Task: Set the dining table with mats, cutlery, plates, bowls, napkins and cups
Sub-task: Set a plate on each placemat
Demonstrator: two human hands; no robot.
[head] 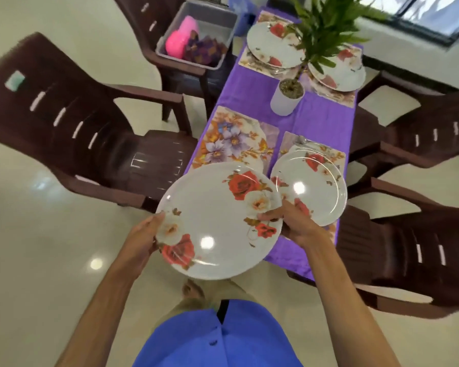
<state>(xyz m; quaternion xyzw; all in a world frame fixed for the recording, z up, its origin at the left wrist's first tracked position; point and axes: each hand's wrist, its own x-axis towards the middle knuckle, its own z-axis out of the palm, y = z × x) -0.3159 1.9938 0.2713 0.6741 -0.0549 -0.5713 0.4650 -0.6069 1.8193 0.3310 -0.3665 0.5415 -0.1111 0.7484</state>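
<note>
Here both hands hold one plate (217, 221), white with red roses, in the air at the near end of the table (323, 120), tilted a little toward the camera. The left hand (143, 237) grips its left rim, thumb over the edge by a pale flower; the right hand (292, 221) pinches the right rim, thumb on top and fingers under. The plate hangs just short of the near left mat (231, 139), a flowered one which lies bare on the purple cloth. Beside it, on the near right mat (289, 141), a second plate (313, 186) already sits, with what seems to be cutlery (302, 141) at its far edge, too blurred to tell apart. At the far end two more plates (270, 46) (339, 72) rest on their mats, one each side, with a potted plant (288, 98) between the near and far settings. Brown plastic chairs stand around the table; the far left chair (175, 62) carries a grey tub (223, 30) holding pink cups (178, 41) and dark folded cloths (204, 49), perhaps napkins. The person wears a blue shirt (223, 340).
</note>
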